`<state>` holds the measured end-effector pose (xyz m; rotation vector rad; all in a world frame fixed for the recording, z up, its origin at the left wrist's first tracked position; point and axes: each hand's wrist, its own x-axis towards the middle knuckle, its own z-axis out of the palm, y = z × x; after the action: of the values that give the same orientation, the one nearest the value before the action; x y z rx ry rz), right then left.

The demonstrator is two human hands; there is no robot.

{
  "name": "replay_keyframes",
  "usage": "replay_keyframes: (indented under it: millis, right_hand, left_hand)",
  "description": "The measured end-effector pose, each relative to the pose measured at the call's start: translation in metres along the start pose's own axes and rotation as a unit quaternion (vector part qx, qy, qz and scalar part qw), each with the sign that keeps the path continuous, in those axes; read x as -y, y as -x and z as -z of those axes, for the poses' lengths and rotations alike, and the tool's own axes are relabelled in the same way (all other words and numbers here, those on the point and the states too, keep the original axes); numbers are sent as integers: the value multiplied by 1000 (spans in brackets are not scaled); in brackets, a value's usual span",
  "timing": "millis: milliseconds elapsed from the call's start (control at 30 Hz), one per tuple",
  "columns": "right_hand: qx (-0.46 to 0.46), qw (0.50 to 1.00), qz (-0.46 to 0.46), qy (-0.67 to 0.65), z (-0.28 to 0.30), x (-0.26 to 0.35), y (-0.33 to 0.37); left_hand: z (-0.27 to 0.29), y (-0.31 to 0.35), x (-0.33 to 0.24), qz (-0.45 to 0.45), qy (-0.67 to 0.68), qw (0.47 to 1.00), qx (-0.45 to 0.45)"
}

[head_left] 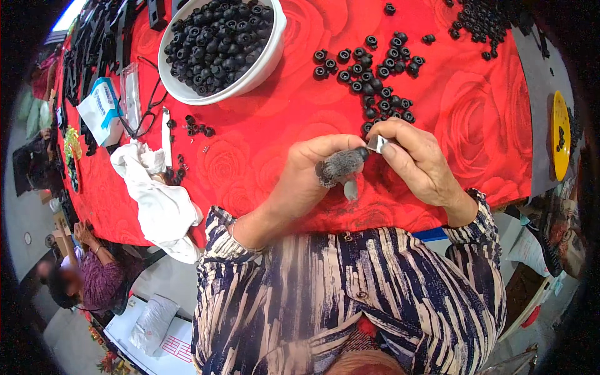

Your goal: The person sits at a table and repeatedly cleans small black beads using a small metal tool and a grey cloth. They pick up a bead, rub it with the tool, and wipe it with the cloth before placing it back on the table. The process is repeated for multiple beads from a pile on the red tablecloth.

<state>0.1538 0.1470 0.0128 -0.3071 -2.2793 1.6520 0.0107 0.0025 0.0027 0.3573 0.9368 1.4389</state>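
Observation:
My left hand (306, 172) is closed, pinching a small round black plastic part (363, 152) at its fingertips. A fuzzy dark grey covering (339, 167) sits at the fingers of this hand, with a smaller light grey tip (350, 190) below it. Between thumb and fingers my right hand (420, 159) grips a small flat metal blade (375, 143), its end against or very near the black part. Just beyond both hands lies a loose cluster of similar black parts (369, 87) on the red tablecloth (250, 181).
A white bowl (279, 37) heaped with black parts stands at the far left. Nearer lie glasses (147, 115), a white cloth (159, 206) and a white-blue packet (102, 112). More black parts (481, 25) are piled far right, near a yellow plate (560, 162). Another person (103, 275) sits left.

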Motion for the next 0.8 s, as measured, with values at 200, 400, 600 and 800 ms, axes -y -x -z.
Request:
replay_keyframes:
  millis: [200,400,600,800]
  right_hand:
    - [1,1000,-9,18,0,1,0]
    - [10,1000,-2,28,2,2,-1]
    - [-7,999,26,25,-3,-4,0]
    - [4,999,33,29,-1,-3,-1]
  left_hand:
    - [1,0,4,0,-16,1000,-7]
    - [2,-1,4,2,-5,1000,1]
    - [0,0,1,10,-30,999,-9]
    - [4,-1,4,16,-9,1000,-2]
